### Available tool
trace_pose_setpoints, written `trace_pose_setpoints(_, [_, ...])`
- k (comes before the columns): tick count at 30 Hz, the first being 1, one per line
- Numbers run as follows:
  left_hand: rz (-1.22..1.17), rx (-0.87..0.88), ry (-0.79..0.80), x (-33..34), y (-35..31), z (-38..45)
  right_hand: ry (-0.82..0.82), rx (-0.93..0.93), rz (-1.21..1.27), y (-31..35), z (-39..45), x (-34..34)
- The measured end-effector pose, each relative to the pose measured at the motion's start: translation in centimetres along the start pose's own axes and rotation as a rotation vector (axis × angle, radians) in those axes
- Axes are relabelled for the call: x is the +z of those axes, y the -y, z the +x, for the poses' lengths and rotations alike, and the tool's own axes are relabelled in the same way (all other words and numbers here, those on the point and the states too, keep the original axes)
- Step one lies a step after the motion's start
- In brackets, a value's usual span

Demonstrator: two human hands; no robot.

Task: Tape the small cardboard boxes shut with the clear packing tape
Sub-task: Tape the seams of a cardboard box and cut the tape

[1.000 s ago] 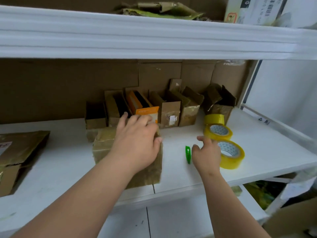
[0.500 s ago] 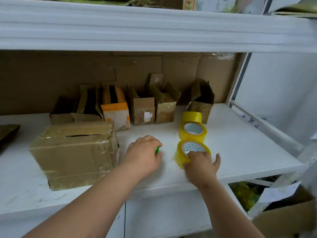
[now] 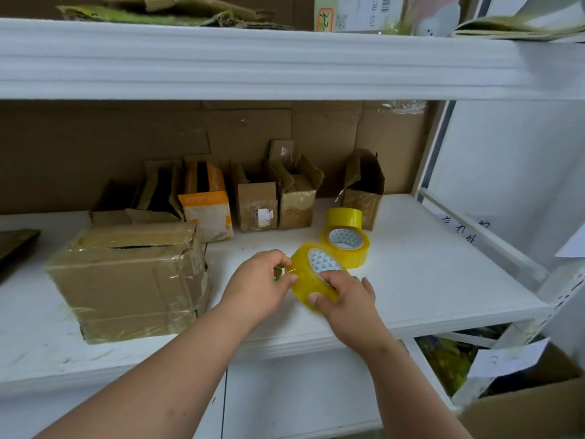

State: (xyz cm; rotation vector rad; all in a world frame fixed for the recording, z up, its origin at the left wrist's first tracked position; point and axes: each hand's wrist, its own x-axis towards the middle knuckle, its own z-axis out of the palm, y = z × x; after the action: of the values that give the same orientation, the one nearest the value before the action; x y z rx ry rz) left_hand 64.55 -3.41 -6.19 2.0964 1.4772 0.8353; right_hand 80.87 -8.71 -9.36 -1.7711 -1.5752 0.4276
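1. The right hand [image 3: 346, 297] gripped a yellowish-clear roll of packing tape [image 3: 311, 275], thumb and fingers curled round its rim, holding it tilted just above the white shelf board [image 3: 427, 280].
2. The left hand [image 3: 258, 285] was curled, fingertips at the roll's edge; it held a small green plastic object [image 3: 278, 274], probably a cutter, mostly hidden. Whether it also pinched the tape's free end could not be told.
3. The large brown cardboard box [image 3: 129, 280], already wrapped in glossy tape but with a gap at its top seam, stood to the left, apart from both hands.
4. The small open-flapped cardboard boxes [image 3: 275, 201] stood in a row at the back of the shelf, untaped.
5. Two more yellow tape rolls [image 3: 345, 240] sat just behind the held one.
6. Risks, as I judge them: the clear end could be hard to find and tear narrow if picked carelessly; a pulled strip might fold onto itself; a hidden blade could nick a finger.
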Motion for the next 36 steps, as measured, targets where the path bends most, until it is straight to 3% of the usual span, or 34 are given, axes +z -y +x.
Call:
trace_pose_setpoints(9, [0.184,0.148,-0.215,-7.5,-2.4,-1.3,0.035,-0.215,0.004,6.5,0.8,-1.8])
trace_pose_setpoints(12, [0.178,0.13,-0.315,-11.1,-3.0,-1.8,0.048,-0.34,0.004,9.6,1.4,-2.6])
trace_pose_setpoints(15, [0.191,0.073,-0.354,-14.3,-2.9,-2.6,0.129,-0.412,0.16,12.1,2.0,-2.7])
trace_pose_setpoints(24, [-0.01,-0.066,-0.474,-19.9,-0.4,-4.3,0.338,-0.568,0.358,17.4,2.7,-3.3])
trace_pose_setpoints(27, [-0.122,-0.109,-0.52,-21.3,0.8,-4.4,0.412,-0.573,0.319,18.7,3.4,-3.3])
trace_pose_setpoints(36, [-0.365,-0.265,-0.596,-25.3,5.2,-4.3,0.382,-0.522,0.248,19.7,6.0,-2.2])
